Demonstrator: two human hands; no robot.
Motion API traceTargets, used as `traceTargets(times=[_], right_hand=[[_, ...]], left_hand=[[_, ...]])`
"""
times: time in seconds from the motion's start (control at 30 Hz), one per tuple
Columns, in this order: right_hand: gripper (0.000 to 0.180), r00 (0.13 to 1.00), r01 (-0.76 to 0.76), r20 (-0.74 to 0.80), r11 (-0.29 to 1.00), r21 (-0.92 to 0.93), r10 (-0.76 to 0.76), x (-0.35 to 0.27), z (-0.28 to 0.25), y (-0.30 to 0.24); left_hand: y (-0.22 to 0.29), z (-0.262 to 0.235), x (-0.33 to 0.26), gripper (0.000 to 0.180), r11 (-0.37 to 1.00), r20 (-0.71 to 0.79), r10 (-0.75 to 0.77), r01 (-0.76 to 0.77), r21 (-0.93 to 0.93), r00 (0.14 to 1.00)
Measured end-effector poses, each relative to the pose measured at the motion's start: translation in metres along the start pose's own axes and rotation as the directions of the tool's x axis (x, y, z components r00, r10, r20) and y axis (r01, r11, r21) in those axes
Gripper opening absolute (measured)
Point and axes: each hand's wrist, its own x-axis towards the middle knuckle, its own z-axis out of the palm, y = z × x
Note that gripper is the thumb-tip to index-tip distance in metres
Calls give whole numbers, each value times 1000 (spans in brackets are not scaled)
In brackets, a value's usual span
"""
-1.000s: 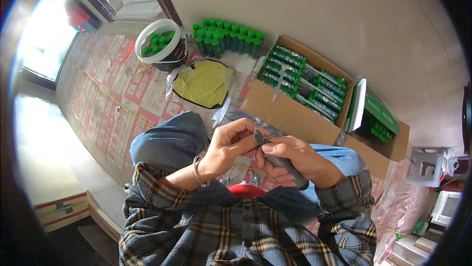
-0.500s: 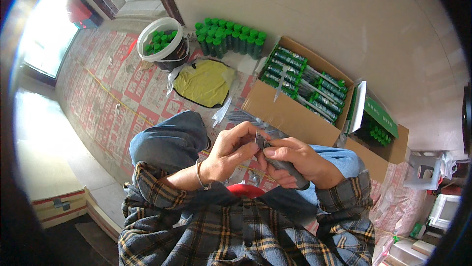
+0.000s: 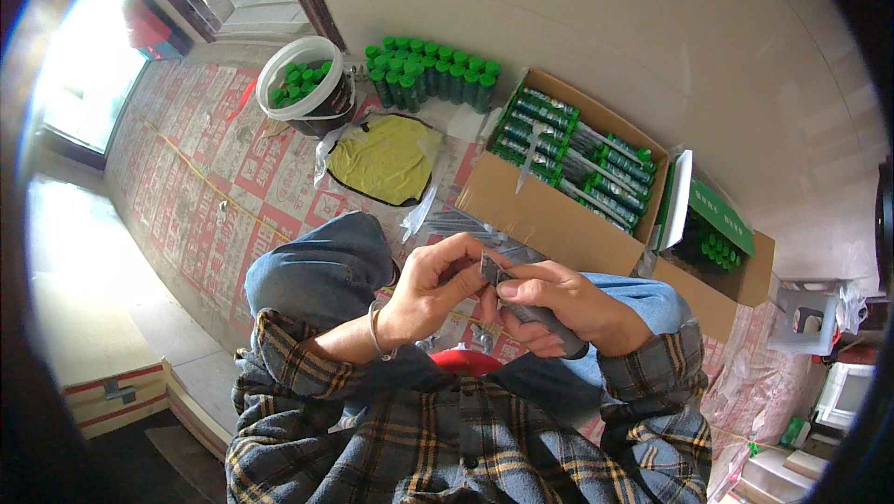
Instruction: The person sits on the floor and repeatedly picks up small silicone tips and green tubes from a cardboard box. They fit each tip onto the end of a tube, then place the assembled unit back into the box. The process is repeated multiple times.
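Observation:
My right hand (image 3: 573,304) is closed around the dark grey handle of a scraper-like hand tool (image 3: 549,322), in front of my body above my knees. Its thumb lies on top near a flat metal head. The fingers of my left hand (image 3: 424,290) are pinched at that metal end, partly hiding it. I cannot make out the tool's exact kind. Both hands meet there, the left wrist wearing a bracelet (image 3: 375,329).
Beyond my knees are a white-rimmed bucket (image 3: 317,113) of green-capped tubes, standing green-capped tubes (image 3: 433,71), a yellow cloth (image 3: 386,157) and a carton (image 3: 521,211) of green cartridges. A second carton (image 3: 698,294) sits further right. Below me is a red rounded thing (image 3: 466,361).
The tool's flat metal head has turned a little, so more of its face shows. Both hands keep their grip and have barely moved.

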Motion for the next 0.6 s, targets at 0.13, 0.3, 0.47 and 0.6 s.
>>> traceTargets(times=[0.13, 0.3, 0.47, 0.6], right_hand=[[25, 1000, 17, -9, 1000, -2, -17, 1, -1, 2], [27, 1000, 14, 7, 1000, 2, -14, 2, -2, 4], [28, 998, -54, 26, 996, 66, 52, 1, -3, 3], [29, 997, -75, 9, 996, 38, 75, 0, -2, 1]], left_hand=[[2, -3, 0, 16, 987, 3, 69, -69, 144, 998], [0, -7, -4, 29, 896, 93, 174, -197, 398, 980], [-12, -2, -3, 31, 825, 49, 205, -199, 529, 978], [-15, -1, -3, 28, 881, 63, 188, -196, 430, 980]])
